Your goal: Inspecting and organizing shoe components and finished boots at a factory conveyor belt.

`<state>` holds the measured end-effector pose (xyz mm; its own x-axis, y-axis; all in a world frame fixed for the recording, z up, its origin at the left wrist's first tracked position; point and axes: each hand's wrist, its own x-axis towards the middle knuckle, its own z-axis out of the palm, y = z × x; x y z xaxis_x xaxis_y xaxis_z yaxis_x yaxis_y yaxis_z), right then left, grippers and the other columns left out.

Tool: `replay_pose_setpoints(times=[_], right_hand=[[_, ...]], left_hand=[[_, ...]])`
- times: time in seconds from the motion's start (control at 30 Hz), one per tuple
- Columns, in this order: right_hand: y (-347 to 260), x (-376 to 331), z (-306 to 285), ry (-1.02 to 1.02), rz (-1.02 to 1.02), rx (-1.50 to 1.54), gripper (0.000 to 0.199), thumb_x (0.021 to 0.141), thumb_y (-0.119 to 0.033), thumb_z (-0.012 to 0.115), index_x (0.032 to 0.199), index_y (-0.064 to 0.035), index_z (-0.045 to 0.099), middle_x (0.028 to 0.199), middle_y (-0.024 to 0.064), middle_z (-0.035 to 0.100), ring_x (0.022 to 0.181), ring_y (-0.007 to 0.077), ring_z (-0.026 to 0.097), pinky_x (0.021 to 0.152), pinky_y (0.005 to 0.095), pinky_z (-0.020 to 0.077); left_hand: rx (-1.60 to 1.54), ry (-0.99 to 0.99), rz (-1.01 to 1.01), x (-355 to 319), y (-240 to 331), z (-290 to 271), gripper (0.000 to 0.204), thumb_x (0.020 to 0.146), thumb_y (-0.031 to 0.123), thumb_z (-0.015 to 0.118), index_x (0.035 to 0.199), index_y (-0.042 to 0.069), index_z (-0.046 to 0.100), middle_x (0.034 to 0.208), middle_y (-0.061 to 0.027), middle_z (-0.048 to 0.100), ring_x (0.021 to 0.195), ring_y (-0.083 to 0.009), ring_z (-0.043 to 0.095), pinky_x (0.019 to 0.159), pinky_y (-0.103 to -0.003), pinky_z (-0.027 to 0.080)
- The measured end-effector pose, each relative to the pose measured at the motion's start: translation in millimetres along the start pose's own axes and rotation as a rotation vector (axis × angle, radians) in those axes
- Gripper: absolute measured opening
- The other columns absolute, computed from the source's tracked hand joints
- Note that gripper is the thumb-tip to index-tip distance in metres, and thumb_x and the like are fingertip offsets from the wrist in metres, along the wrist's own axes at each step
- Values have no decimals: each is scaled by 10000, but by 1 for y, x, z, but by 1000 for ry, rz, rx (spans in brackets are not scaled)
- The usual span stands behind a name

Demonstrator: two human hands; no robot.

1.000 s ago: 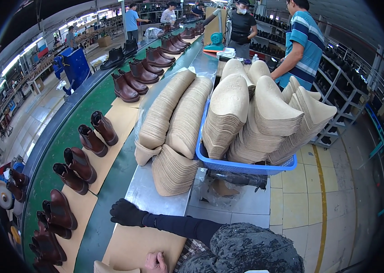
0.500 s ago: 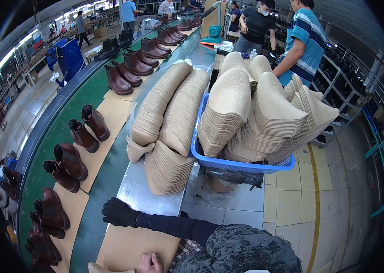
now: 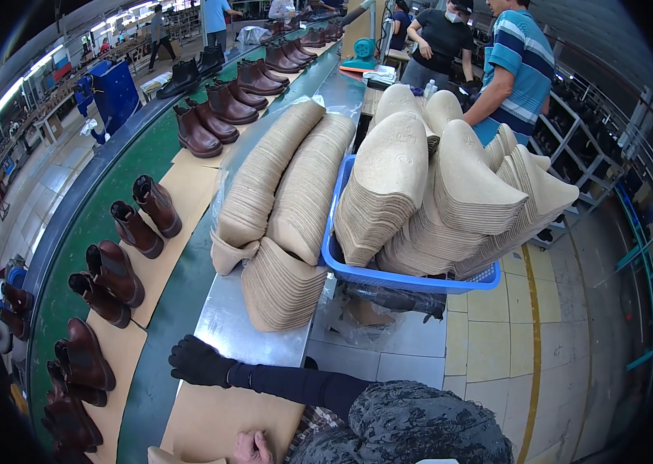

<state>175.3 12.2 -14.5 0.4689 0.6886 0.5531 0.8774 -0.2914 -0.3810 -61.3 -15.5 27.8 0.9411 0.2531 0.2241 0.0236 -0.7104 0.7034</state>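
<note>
Left grip (image 3: 201, 361) gloved, curled on metal table (image 3: 243, 334) edge | right grip (image 3: 251, 448) bare, flat on cardboard sheet (image 3: 222, 417)

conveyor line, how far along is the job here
Done: rows of finished brown boots ride the green belt. In hand: nothing is gripped; a black-gloved hand rests at the metal table edge, a bare hand on a tan sheet. Left: tall insole stacks on the table and filling the blue basket.
</note>
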Motion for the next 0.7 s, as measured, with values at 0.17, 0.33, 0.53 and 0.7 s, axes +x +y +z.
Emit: replay_pose_setpoints(times=[0.17, 0.33, 0.53, 0.7], right_hand=[[2, 0, 0, 7, 1, 9, 253, 817, -322, 628, 725, -103, 539, 747, 83, 515, 771, 254, 532, 771, 384, 407], [0, 0, -2, 12, -5, 13, 239, 822, -307, 621, 726, -106, 535, 749, 82, 511, 776, 253, 531, 773, 386, 407], [0, 0, -2, -10, -5, 18, 249, 830, -313, 622, 734, -101, 533, 763, 85, 516, 783, 254, 531, 773, 382, 408], [-1, 0, -1, 21, -14, 12, 261, 831, -321, 627, 740, -95, 534, 764, 91, 521, 777, 259, 532, 769, 383, 410]], left_hand=[[15, 8, 9, 2, 3, -1, 162, 941, 111, 585, 832, -5, 618, 723, -192, 562, 631, -339, 522, 593, -404, 451], [-9, 26, 14, -1, -2, 2, 163, 944, 121, 582, 843, -1, 622, 731, -195, 571, 641, -346, 530, 601, -411, 454], [-27, -3, -20, -4, -6, 2, 161, 950, 128, 576, 867, -2, 624, 753, -200, 583, 667, -349, 545, 629, -412, 463], [-45, -2, -5, -3, -4, 0, 165, 961, 133, 561, 891, -1, 629, 777, -198, 592, 693, -345, 558, 651, -407, 471]])
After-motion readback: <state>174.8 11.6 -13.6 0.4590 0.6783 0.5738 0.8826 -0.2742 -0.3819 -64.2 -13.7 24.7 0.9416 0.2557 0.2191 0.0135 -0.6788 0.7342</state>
